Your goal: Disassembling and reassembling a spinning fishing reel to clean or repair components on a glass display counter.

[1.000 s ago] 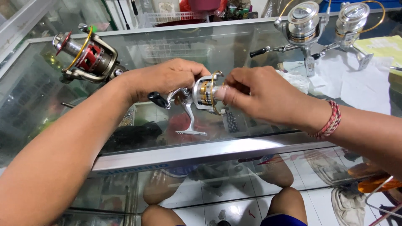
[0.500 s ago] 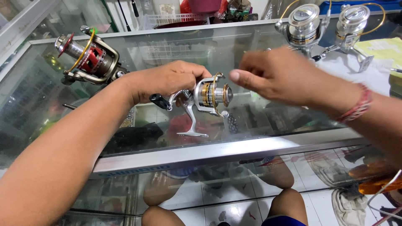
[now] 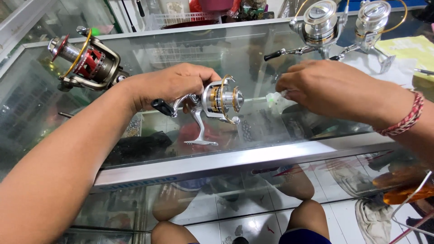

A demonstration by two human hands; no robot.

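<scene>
Counter: We record a glass-topped display counter with a silver metal front rail filling most of the frame; goods show dimly through the glass, and the person's knees show at the lower centre.
Left hand: The left hand, centre-left of the frame, is clamped over the body of a silver spinning fishing reel with gold trim; the fingers wrap the top of the body.
Right hand: The right hand, right of centre, has its fingertips pinched together on a small crumpled white piece of material. A red and white braided wristband sits on that wrist.
Reel in hand: It sits at the centre of the frame, held over the glass, spool pointing toward the right hand, its black handle knob low and left, its foot hanging downward. The two hands are apart, with the spool between them.
Other reels: A bronze and red spinning reel lies on the glass at upper left. Two silver spinning reels stand side by side at upper right.
Paper: A yellow-green sheet lies at the far right edge, just beside those reels.
</scene>
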